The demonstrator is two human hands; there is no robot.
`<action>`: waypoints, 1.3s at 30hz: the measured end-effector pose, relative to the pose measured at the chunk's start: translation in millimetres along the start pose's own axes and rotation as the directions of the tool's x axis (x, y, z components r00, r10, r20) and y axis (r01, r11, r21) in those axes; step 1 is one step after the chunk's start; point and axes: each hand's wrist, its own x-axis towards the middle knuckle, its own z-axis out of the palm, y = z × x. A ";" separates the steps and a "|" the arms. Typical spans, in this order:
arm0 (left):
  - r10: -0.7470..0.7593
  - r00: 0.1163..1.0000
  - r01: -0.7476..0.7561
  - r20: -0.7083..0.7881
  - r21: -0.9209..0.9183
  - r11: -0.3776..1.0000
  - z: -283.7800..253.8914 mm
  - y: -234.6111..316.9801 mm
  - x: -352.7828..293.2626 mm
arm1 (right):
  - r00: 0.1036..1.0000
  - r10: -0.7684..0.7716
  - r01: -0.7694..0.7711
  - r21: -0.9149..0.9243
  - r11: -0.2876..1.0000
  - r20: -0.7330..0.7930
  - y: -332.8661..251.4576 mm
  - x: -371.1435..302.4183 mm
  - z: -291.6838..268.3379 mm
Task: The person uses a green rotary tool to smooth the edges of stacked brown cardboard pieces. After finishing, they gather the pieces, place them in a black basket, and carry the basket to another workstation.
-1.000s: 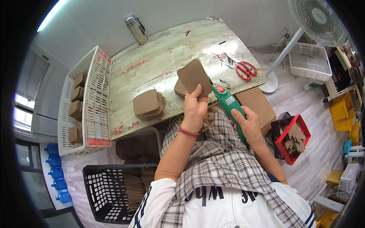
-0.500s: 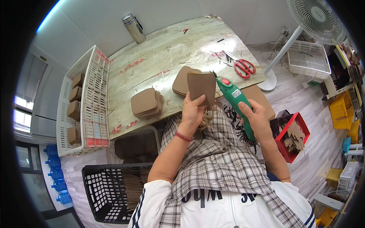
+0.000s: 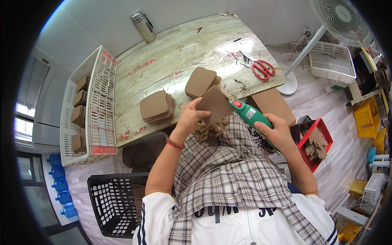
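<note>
My left hand (image 3: 189,115) pinches a flat brown rounded-square piece (image 3: 215,103) between thumb and fingers, above my lap at the table's near edge. Wrapped in my right hand (image 3: 279,131) is a green handheld electric cutter (image 3: 250,113) with a red button. The cutter's head points up and left and meets the right edge of the piece; its blade is too small to make out. Just beyond the piece lies a stack of similar brown pieces (image 3: 200,81). A second brown stack (image 3: 154,105) sits to its left on the table (image 3: 163,67).
Red-handled scissors (image 3: 263,70) lie at the table's right among dark scraps. A white crate (image 3: 90,141) with brown stacks stands left. Below are a black crate (image 3: 94,190) and a red box (image 3: 302,152) of brown scraps. A steel flask (image 3: 143,27) and a fan (image 3: 342,14) stand farther back.
My left hand has moved left and slightly down, and the brown piece has turned so a corner points up. The cutter has tilted flatter and come lower along the piece's right edge.
</note>
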 end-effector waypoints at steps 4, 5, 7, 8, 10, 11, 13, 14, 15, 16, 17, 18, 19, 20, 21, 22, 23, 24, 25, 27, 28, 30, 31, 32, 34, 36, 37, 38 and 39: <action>-0.032 0.999 0.031 0.006 0.077 0.997 6.6 -4.6 -11.2 | 1.000 0.024 -0.024 0.054 0.998 -0.001 -4.6 5.8 9.2; -0.035 0.999 0.033 0.020 0.082 0.996 4.8 -5.5 -12.3 | 1.000 0.026 -0.026 0.054 0.998 0.013 -5.1 7.2 9.6; -0.041 0.998 0.036 0.047 0.092 0.995 -2.6 -8.1 -13.6 | 0.999 0.029 -0.031 0.056 0.998 0.042 -5.5 10.0 10.0; -0.042 0.997 0.034 0.059 0.127 0.991 -4.5 -4.1 -14.8 | 0.995 0.057 -0.062 0.052 0.997 0.085 -3.2 11.1 7.6; 0.052 0.999 -0.048 -0.014 0.229 0.972 -2.2 2.7 -18.5 | 0.984 0.109 -0.115 0.040 0.993 0.140 -0.4 11.3 2.8; 0.093 0.995 -0.083 -0.028 0.247 0.965 -6.4 4.5 -18.6 | 0.980 0.131 -0.138 0.034 0.990 0.151 -1.3 10.4 1.1; 0.153 0.986 -0.126 -0.072 0.287 0.950 -12.4 10.6 -21.9 | 0.975 0.136 -0.153 0.085 0.985 0.176 -1.5 8.7 -1.3; 0.183 0.978 -0.146 -0.096 0.309 0.940 -15.7 13.3 -24.1 | 0.972 0.137 -0.160 0.111 0.981 0.192 -2.1 8.2 -1.4; 0.205 0.972 -0.169 -0.111 0.268 0.949 -19.7 14.2 -24.8 | 0.968 0.143 -0.171 0.123 0.977 0.208 -3.3 7.8 -1.5; 0.226 0.966 -0.193 -0.127 0.226 0.955 -23.5 14.8 -24.5 | 0.963 0.149 -0.183 0.136 0.974 0.224 -4.7 7.5 -2.0; 0.245 0.959 -0.217 -0.144 0.185 0.958 -25.8 16.0 -24.5 | 0.958 0.155 -0.195 0.149 0.969 0.241 -5.8 7.3 -2.0; 0.246 0.957 -0.228 -0.155 0.127 0.965 -27.1 18.2 -24.9 | 0.954 0.153 -0.192 0.136 0.972 0.257 -6.8 7.2 -2.5; 0.226 0.964 -0.213 -0.140 0.099 0.972 -28.0 21.2 -25.6 | 0.948 0.158 -0.200 0.131 0.971 0.277 -7.0 7.6 -3.0; 0.205 0.971 -0.197 -0.123 0.069 0.978 -29.1 24.1 -25.7 | 0.941 0.164 -0.208 0.125 0.970 0.295 -7.1 8.2 -3.6; 0.184 0.977 -0.181 -0.105 0.041 0.983 -30.2 25.5 -25.6 | 0.934 0.169 -0.215 0.120 0.969 0.313 -6.8 8.6 -3.6; 0.178 0.977 -0.173 -0.114 0.048 0.984 -31.2 25.1 -25.3 | 0.936 0.164 -0.211 0.123 0.970 0.311 -6.3 8.6 -3.0; 0.169 0.979 -0.163 -0.112 0.062 0.985 -30.2 25.8 -25.5 | 0.938 0.160 -0.206 0.127 0.970 0.307 -5.7 8.5 -2.6; 0.160 0.981 -0.152 -0.110 0.075 0.986 -28.2 27.3 -26.2 | 0.940 0.155 -0.202 0.130 0.971 0.303 -5.0 8.3 -2.2; 0.151 0.983 -0.141 -0.108 0.088 0.986 -26.9 27.9 -26.6 | 0.941 0.152 -0.193 0.111 0.975 0.301 -3.3 8.3 -1.4; 0.119 0.988 -0.110 -0.096 0.094 0.989 -24.8 27.1 -26.7 | 0.943 0.146 -0.175 0.071 0.982 0.299 0.2 8.8 -0.3; 0.102 0.991 -0.093 -0.084 0.103 0.990 -22.4 27.7 -27.9 | 0.945 0.145 -0.173 0.069 0.983 0.292 -0.5 8.3 1.0; 0.057 0.996 -0.050 -0.064 0.112 0.992 -18.5 27.3 -27.8 | 0.950 0.141 -0.166 0.066 0.984 0.279 -4.0 7.9 5.1; 0.045 0.998 -0.038 -0.054 0.120 0.992 -16.4 26.4 -27.7 | 0.949 0.142 -0.166 0.065 0.984 0.281 -5.3 7.7 6.2; 0.033 0.998 -0.028 -0.044 0.128 0.991 -14.1 25.7 -27.7 | 0.949 0.141 -0.165 0.064 0.984 0.282 -6.9 7.8 7.2; 0.009 1.000 -0.007 -0.013 0.146 0.989 -11.6 25.9 -28.0 | 0.949 0.135 -0.159 0.061 0.985 0.285 -10.5 8.3 9.5; -0.034 0.999 0.031 0.013 0.187 0.982 -8.7 29.1 -29.9 | 0.949 0.125 -0.147 0.055 0.988 0.291 -14.6 9.6 11.7; -0.055 0.998 0.049 0.025 0.208 0.977 -8.3 30.1 -30.4 | 0.947 0.119 -0.139 0.049 0.989 0.298 -15.6 11.1 13.2; -0.079 0.996 0.066 0.049 0.216 0.974 -10.2 30.2 -29.8 | 0.945 0.109 -0.128 0.042 0.991 0.308 -17.1 13.8 15.2; -0.089 0.994 0.074 0.055 0.237 0.969 -10.2 30.4 -31.4 | 0.943 0.099 -0.116 0.036 0.993 0.318 -18.9 15.7 17.8</action>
